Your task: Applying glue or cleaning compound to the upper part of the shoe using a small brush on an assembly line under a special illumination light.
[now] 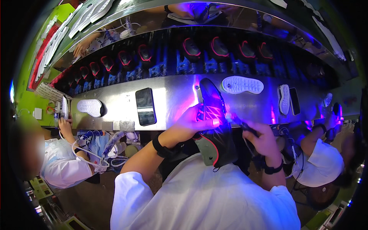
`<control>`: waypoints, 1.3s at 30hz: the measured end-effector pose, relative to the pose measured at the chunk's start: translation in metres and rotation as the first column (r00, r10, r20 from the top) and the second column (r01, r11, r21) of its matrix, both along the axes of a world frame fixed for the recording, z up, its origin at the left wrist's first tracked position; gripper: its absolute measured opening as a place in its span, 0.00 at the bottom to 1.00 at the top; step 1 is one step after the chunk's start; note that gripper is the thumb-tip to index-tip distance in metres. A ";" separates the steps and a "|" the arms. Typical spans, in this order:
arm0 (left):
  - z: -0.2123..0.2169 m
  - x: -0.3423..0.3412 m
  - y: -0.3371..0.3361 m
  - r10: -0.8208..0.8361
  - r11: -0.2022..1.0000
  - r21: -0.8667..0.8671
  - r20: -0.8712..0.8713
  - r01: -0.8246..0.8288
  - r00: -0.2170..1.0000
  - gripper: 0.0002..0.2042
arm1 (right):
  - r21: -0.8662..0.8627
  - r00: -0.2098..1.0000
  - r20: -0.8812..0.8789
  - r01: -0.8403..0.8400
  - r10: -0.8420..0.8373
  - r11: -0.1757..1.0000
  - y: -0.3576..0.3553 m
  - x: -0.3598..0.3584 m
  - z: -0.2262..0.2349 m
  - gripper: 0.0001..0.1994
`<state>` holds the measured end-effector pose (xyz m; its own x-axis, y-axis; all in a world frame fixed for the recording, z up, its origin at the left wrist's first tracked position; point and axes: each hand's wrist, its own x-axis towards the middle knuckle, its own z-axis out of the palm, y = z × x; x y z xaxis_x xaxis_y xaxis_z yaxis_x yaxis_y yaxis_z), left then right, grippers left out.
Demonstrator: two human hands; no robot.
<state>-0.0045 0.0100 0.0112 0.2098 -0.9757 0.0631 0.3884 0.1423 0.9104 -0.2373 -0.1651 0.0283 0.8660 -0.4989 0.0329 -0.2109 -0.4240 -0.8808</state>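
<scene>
White shirt (207, 195) sat nearest the camera, on the wearer's torso. Just beyond it was the black shoe (209, 97), held at the front edge of the tabletop (172, 86), toe away from the body, grey heel toward it. Left hand (191, 122) was clamped on the shoe's middle, thumb across the lacing; right hand (262, 140) was closed round a dark-handled tool (247, 127), probably a brush, its blurred tip at or near the shoe's right side. Touching or not, could not tell. Hands were apart, either side of the shoe. Step in hand looked like working that tip along the side. Doing it well likely called for a firm left grip, thumb clear of the tip, light even strokes, and the shoe turned gradually so each stretch faced the tool. Main risk, as judged: missed spots under the purple glare. White sole (242, 84) lay just right of the toe; phone (145, 106) lay to the left.
</scene>
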 end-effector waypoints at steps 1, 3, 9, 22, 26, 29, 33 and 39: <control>0.000 -0.001 -0.002 -0.002 1.000 0.008 0.003 0.002 1.000 0.26 | -0.010 0.999 0.021 -0.044 0.044 0.999 0.001 -0.010 -0.003 0.20; -0.001 -0.004 -0.007 -0.011 1.000 -0.004 0.047 0.012 0.999 0.27 | -0.022 0.996 0.019 -0.083 0.083 0.996 -0.003 -0.024 -0.001 0.19; 0.010 -0.031 -0.019 -0.031 0.994 0.107 0.097 0.020 0.995 0.27 | -0.038 0.997 0.035 0.065 -0.064 0.997 -0.006 -0.013 0.027 0.20; -0.002 -0.021 -0.016 0.157 0.975 0.154 0.035 -0.161 0.987 0.21 | -0.037 0.975 -0.108 -0.199 0.194 0.979 -0.016 -0.069 0.021 0.21; -0.010 -0.018 -0.009 0.170 0.975 0.150 -0.028 -0.164 0.985 0.22 | 0.095 0.990 -0.099 -0.091 0.100 0.991 -0.010 -0.037 0.013 0.19; -0.009 -0.018 -0.004 0.240 0.966 0.112 -0.037 -0.235 0.970 0.22 | 0.183 0.992 -0.084 -0.076 0.093 0.980 -0.011 -0.018 0.009 0.18; -0.006 -0.004 0.004 0.250 0.964 0.112 -0.076 -0.240 0.965 0.19 | 0.192 0.977 -0.103 -0.163 0.185 0.968 -0.023 -0.023 0.018 0.18; -0.018 0.006 0.002 0.280 0.951 0.180 -0.168 -0.250 0.945 0.19 | -0.106 0.972 -0.172 -0.178 0.158 0.978 -0.018 -0.024 0.034 0.21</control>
